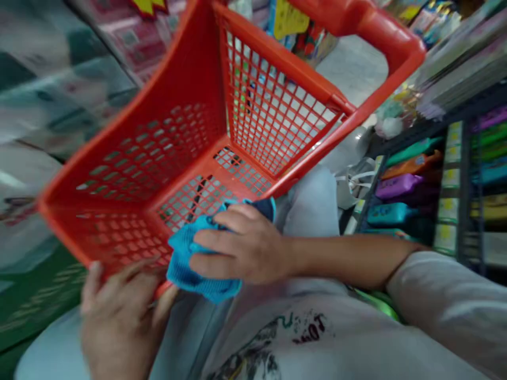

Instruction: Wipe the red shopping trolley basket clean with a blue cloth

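Orange plastic mesh makes up the basket (190, 137), which is resting tilted on the person's lap with its open side facing them. The right hand (241, 248) is pressing a blue cloth (198, 258) against the near rim, fingers (214, 238) spread flat over the cloth and gripping it. The left hand (119, 316) is steadying the basket from below, its fingers curled on the near rim just beside the cloth. Judging from this, the wiping is going best if the left hand is holding firm while the cloth is following the rim and working into the mesh holes. Shelves of coloured goods (400, 184) are standing beyond the right forearm.
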Available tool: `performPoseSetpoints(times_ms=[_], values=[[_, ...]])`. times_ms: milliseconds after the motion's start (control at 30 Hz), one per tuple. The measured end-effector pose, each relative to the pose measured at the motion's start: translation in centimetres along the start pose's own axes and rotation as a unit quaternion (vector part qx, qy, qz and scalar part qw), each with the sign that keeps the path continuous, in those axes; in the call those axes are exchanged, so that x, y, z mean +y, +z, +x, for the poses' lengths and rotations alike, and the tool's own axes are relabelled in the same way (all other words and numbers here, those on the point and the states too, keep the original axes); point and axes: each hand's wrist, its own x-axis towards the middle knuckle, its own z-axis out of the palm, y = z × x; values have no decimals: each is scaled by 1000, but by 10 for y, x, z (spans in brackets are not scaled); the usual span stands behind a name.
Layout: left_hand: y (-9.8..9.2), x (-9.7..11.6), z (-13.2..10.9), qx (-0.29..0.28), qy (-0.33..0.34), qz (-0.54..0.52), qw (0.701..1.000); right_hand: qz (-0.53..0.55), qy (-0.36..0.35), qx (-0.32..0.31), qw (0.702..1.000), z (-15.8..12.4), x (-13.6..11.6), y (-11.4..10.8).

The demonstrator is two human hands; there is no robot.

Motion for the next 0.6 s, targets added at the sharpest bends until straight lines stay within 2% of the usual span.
performPoseSetpoints(times_ms=[67, 133, 200, 267, 367, 433, 467, 533, 600], values=[[-5, 8, -3, 50, 32, -13, 998, 66, -21, 32, 997, 21, -33, 11], [-5, 13, -5, 91, 33, -24, 995, 100, -54, 51, 992, 33, -49, 16], [-6, 16, -5, 116, 50, -6, 992, 111, -95, 88, 985, 29, -44, 20], [-10, 19, -5, 125, 78, 30, 989, 113, -102, 154, 976, 9, -17, 21], [-20, 29, -1, 122, 81, 66, 987, 83, 48, 228, 969, -33, 32, 17], [-26, 39, 8, 103, 72, 77, 989, 58, 166, 266, 948, -49, 47, 11], [-27, 45, 15, 96, 70, 81, 990, 54, 199, 275, 939, -52, 45, 10], [-25, 61, 32, 83, 84, 75, 990, 68, 196, 275, 939, -48, 29, 13], [-18, 76, 51, 77, 118, 54, 989, 91, 119, 266, 952, -40, 11, 20]])
